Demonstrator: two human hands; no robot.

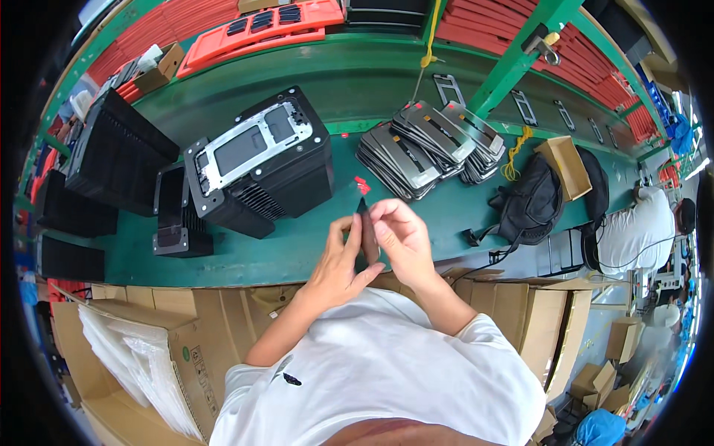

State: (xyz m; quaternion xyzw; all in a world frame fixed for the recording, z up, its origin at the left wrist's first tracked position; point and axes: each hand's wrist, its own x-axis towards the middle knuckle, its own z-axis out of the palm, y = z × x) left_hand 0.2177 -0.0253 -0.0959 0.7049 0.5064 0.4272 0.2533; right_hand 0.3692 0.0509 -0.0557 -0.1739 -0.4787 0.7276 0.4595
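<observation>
My left hand (338,262) and my right hand (401,236) are together over the front of the green workbench (312,245), both gripping a thin dark flat panel (365,232) held edge-on between them. A small red tab (362,183) shows just above its top end. To the left stands a tall stack of black trays (279,175), with a silver frame panel (249,143) on top. Behind my hands lie fanned piles of grey flat panels (428,145).
More black tray stacks (115,156) stand at the left. Red trays (260,30) line the far side. A black bag (529,204) and a small cardboard box (567,165) sit to the right. Cardboard cartons (160,349) are below the bench. Another person (643,223) bends at far right.
</observation>
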